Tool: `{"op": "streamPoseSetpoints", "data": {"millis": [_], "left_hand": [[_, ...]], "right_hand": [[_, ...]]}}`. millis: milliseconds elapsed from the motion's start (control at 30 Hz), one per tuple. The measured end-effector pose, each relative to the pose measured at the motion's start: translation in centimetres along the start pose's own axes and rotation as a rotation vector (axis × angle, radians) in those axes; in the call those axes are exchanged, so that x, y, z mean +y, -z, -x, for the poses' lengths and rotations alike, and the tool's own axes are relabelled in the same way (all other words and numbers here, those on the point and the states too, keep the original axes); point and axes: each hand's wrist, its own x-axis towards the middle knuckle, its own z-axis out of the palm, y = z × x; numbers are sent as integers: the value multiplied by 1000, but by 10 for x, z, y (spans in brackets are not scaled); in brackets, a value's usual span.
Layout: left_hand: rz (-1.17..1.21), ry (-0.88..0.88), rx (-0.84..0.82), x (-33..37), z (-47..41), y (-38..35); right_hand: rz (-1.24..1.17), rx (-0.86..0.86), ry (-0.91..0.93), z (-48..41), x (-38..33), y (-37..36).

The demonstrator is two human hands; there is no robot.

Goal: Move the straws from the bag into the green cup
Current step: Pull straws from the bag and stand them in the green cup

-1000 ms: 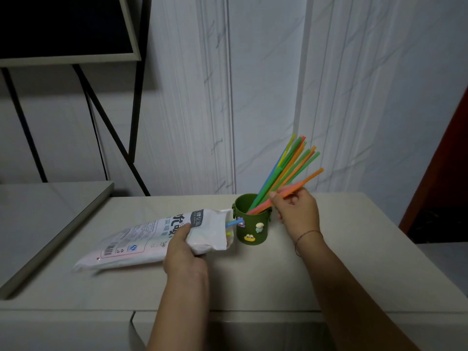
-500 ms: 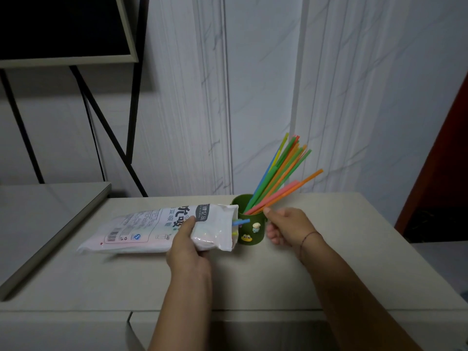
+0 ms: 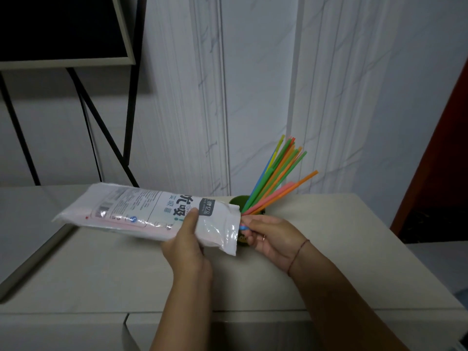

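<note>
- Two hands on this one, nearest first: the left hand point(image 3: 186, 239) has fingers and thumb wrapped round the bag point(image 3: 131, 211) close to its open end, which steadies the mouth. Go easy on the squeeze or you'll clamp what's inside.
- Next, the right hand point(image 3: 271, 239) is curled at the mouth, fingertips pinching the blue straw point(image 3: 243, 227) that pokes out. Pull along the bag's length, not sideways, so it slides instead of kinking.
- Behind that, the green cup point(image 3: 236, 200) sits on the counter point(image 3: 329, 249), mostly hidden by the bag. I'd swing the bag aside before aiming.
- Farthest back, the straws point(image 3: 274, 178) already in the cup lean right, so feed the new one in along that same lean.
</note>
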Motion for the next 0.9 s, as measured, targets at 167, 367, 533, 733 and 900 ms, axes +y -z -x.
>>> {"op": "streamPoseSetpoints", "data": {"millis": [167,367,533,733,900], "left_hand": [[137,179,37,8,-16,10],[136,223,51,4,-24,14],[114,251,47,-5,-20,11],[142,238,79,-1,-22,12],[155,232,82,3,-28,15]], "right_hand": [[31,113,94,4,-20,16],[-153,158,96,6,-30,24],[-247,19,19,3,-7,0],[-155,168,167,1,-18,10],[-93,264,187,6,-32,30]]}}
